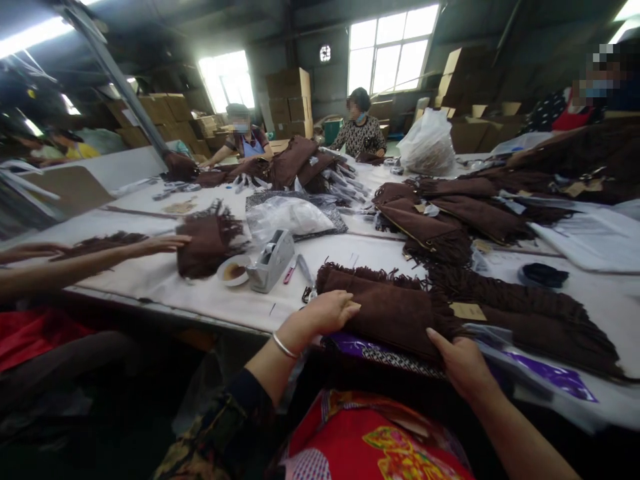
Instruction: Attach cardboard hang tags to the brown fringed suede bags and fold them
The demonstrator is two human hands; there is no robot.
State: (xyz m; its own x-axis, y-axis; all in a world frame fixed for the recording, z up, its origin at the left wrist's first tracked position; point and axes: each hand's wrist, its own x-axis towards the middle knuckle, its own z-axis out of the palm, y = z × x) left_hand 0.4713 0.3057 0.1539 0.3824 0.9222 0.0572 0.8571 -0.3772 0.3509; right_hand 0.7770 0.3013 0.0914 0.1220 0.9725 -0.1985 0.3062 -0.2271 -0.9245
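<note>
In front of me lies a flat brown fringed bag [390, 303], suede-like, its fringe pointing away from me. My left hand [327, 313], with a silver bangle at the wrist, is closed on the bag's left end, a small tan bit showing at the fingertips. At the near right corner my right hand [465, 363] grips the bag, thumb on top and the other fingers hidden beneath. A second fringed brown piece [540, 323] with a tan tag [469, 311] lies just right of it. Purple printed plastic [550, 377] shows under the pieces at the table edge.
A tape dispenser [273, 261], a tape roll [234, 271] and a pink-handled cutter [289, 275] sit to the left. Piles of brown bags [425, 213] and a stuffed plastic sack [427, 143] stand beyond. A co-worker's hand [160, 247] touches another brown piece [205, 247].
</note>
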